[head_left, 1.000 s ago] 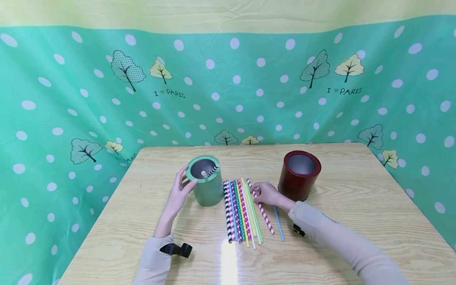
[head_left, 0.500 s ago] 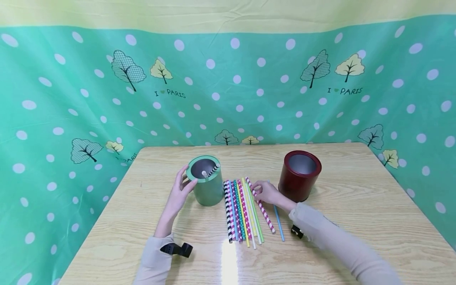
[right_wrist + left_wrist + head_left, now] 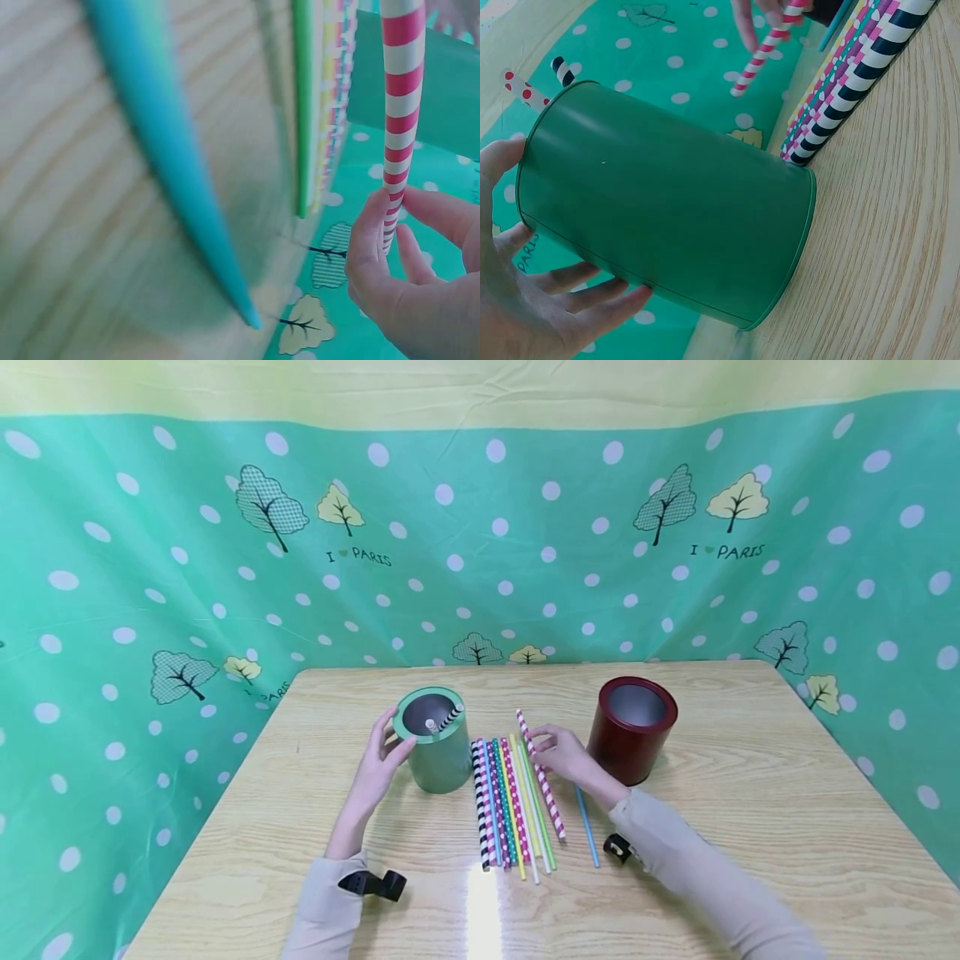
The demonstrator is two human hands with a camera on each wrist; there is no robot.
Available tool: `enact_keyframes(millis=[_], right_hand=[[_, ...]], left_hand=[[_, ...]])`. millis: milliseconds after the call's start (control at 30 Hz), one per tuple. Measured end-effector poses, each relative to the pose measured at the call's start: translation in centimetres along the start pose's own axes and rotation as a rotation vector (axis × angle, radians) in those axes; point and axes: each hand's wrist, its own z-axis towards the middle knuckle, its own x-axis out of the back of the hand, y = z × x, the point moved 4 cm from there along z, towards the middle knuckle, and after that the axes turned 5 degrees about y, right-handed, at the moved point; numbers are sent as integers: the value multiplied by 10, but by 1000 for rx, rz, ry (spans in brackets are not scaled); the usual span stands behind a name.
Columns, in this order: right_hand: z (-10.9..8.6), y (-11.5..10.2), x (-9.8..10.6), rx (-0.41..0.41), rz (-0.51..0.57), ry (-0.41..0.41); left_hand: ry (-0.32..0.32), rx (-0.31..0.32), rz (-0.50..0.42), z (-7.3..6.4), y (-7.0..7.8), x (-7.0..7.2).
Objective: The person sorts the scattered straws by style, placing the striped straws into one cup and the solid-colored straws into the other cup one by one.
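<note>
My left hand [image 3: 377, 764] holds the green can [image 3: 441, 762] at its rim, thumb and fingers spread around the side. Two paper straws lean inside that can, one black-striped [image 3: 564, 71] and one with red dots [image 3: 523, 90]. In the right wrist view, my right hand [image 3: 420, 274] pinches a pink-and-white striped straw [image 3: 403, 97] between thumb and fingers. That straw is lifted off the table, its far end raised, beside the row of straws. A lone blue straw [image 3: 587, 827] lies on the table beneath my right wrist.
Between the cans lies a row of several coloured straws [image 3: 513, 810], striped, dotted and plain. A dark red can [image 3: 628, 739] stands to the right, close behind my right hand. A polka-dot curtain [image 3: 480, 543] hangs behind the wooden table [image 3: 750, 827].
My right hand has picked up the pink-and-white striped straw from the table and moved it slightly up and away. The left hand stays on the green can.
</note>
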Motion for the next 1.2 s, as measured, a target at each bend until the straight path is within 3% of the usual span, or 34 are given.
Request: enact_keyframes(millis=[567, 1200], right_hand=[[-7, -47, 12, 57, 222, 86], [-18, -95, 11, 187, 329, 154]], left_hand=[[1, 1, 0, 1, 0, -1], [8, 3, -5, 0, -1, 0]])
